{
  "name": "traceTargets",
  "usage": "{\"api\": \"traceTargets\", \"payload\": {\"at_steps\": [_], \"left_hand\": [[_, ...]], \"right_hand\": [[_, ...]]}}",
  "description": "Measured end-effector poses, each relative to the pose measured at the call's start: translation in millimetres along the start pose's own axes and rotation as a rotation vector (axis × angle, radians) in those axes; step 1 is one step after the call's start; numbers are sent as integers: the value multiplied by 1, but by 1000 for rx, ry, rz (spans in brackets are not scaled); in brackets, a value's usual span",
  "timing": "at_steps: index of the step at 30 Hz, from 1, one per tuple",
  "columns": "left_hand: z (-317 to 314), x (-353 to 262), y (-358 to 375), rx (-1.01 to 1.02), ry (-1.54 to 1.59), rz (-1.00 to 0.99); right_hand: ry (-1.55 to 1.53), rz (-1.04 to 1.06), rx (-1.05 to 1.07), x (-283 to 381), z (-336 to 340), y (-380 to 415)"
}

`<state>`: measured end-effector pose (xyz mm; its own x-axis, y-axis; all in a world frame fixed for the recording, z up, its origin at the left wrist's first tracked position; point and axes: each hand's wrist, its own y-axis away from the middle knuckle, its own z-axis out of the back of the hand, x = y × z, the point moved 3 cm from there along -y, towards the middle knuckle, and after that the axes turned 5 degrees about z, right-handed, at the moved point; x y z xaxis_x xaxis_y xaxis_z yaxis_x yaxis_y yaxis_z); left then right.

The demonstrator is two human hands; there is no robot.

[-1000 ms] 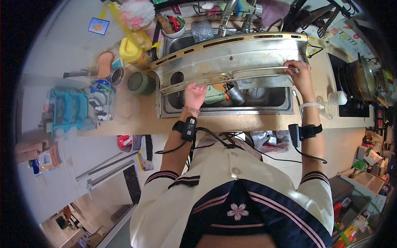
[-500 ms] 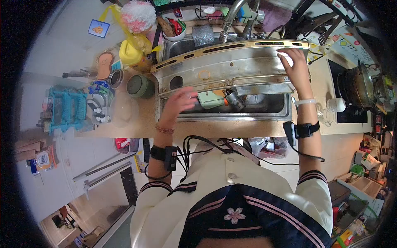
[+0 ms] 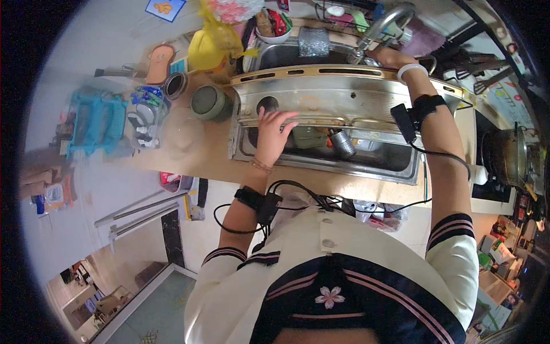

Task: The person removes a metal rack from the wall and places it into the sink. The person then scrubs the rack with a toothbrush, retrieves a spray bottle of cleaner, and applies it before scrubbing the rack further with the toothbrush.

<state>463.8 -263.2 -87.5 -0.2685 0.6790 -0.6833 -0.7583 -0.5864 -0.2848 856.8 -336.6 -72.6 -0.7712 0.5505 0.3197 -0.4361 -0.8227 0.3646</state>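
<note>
A long metal panel (image 3: 321, 92) with a slotted yellowish edge lies across the double sink (image 3: 389, 168). My left hand (image 3: 274, 133) is over the panel's near left part, fingers spread and thumb apart, near a dark round hole. Beyond the panel's far edge, my right hand (image 3: 395, 58) reaches to the faucet (image 3: 382, 28), right beside its base. Those fingers are mostly hidden there. In the near basin sit a perforated metal cylinder (image 3: 344, 144) and a dull green container (image 3: 308, 137).
Left of the sink stand a dark green pot (image 3: 209, 103), a yellow jug (image 3: 207, 49) and a blue rack (image 3: 97, 123). A bowl (image 3: 275, 33) of packets is behind the sink. To the right, a large pot (image 3: 507, 155) sits on the stove.
My right hand has left the panel's right end and reached back to the faucet. My left hand has moved slightly over the panel. The view has shifted.
</note>
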Motion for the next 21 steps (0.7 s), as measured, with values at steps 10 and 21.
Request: {"api": "traceTargets", "payload": {"at_steps": [10,21], "left_hand": [[-2,-1,-1,-45,-5,25],[-7,3,-1,-53,-1,0]], "right_hand": [[-61,8,219,8,4,-1],[-70,52,59,7,12,23]]}}
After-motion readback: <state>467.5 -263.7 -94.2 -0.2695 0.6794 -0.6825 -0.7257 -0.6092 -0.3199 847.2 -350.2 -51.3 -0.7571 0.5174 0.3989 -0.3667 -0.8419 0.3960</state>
